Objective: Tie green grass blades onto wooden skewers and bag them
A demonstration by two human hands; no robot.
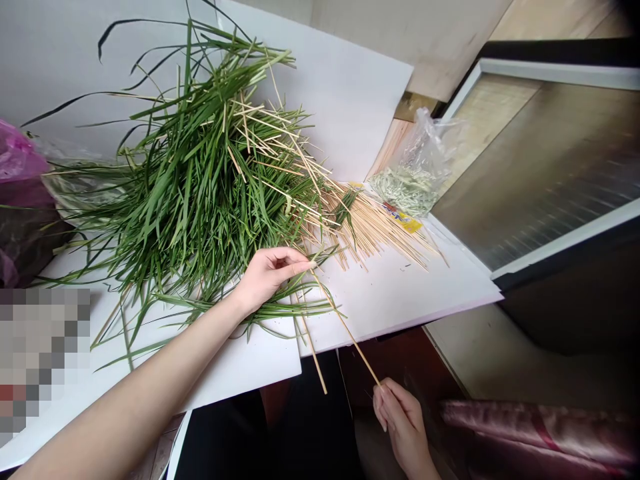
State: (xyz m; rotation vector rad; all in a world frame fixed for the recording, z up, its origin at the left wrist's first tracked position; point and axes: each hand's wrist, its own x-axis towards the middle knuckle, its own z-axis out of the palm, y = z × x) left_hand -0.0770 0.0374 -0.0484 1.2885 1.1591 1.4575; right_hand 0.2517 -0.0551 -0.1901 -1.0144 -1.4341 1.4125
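The left hand [273, 277] is hovering half-curled above the grass, its fingertips [305, 265] reaching the upper end of a thin pale stick [345, 327], though I cannot tell whether it is gripping it. The right hand [403, 427] is pinching that stick's lower end between thumb and fingers, low in the frame, beyond the board's edge. A heap of long green grass blades [200, 187] is lying across white boards [360, 300] from centre to upper left, and a bundle of pale sticks [373, 230] is fanning out just right of it. A second stick [313, 350] is jutting past the board's edge. A clear plastic bag of pale-green dried leaves [413, 177] is sitting at the upper right, beside a yellow packet [403, 219].
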